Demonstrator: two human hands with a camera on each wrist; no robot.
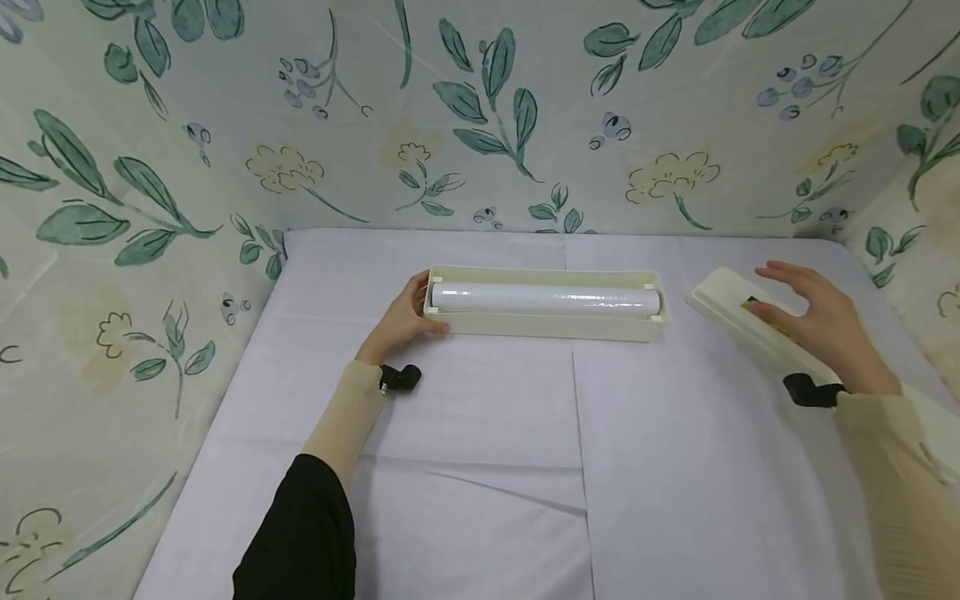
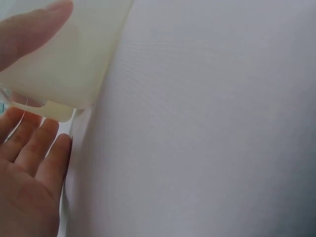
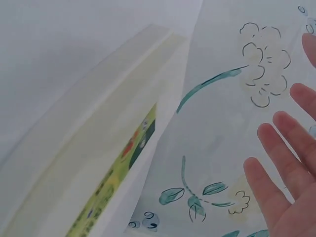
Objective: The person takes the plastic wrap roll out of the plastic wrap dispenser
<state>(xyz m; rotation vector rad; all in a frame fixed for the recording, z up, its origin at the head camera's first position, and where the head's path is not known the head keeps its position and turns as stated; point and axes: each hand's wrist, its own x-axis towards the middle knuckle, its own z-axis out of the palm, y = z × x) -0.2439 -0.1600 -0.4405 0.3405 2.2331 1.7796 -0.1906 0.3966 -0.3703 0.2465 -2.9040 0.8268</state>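
Note:
A long cream cling film box [image 1: 540, 326] lies lidless near the table's back edge, with a shiny white roll of cling film [image 1: 546, 297] inside. My left hand [image 1: 401, 319] grips its left end, thumb on the front wall. In the left wrist view the fingers of that hand [image 2: 32, 173] meet the box's end [image 2: 59, 69]. To the right, a long cream lid [image 1: 716, 290] lies slanted on the table. Above it hovers my right hand [image 1: 828, 329], fingers spread, holding nothing. The right wrist view shows the lid [image 3: 94, 106] with its colourful label [image 3: 118, 177], apart from the fingers.
A white cloth [image 1: 465, 433] with creases and a seam covers the table. Behind and at both sides hangs a leaf-and-flower patterned curtain [image 1: 360, 167]. The lid's near end is partly hidden beneath the right forearm [image 1: 892, 483].

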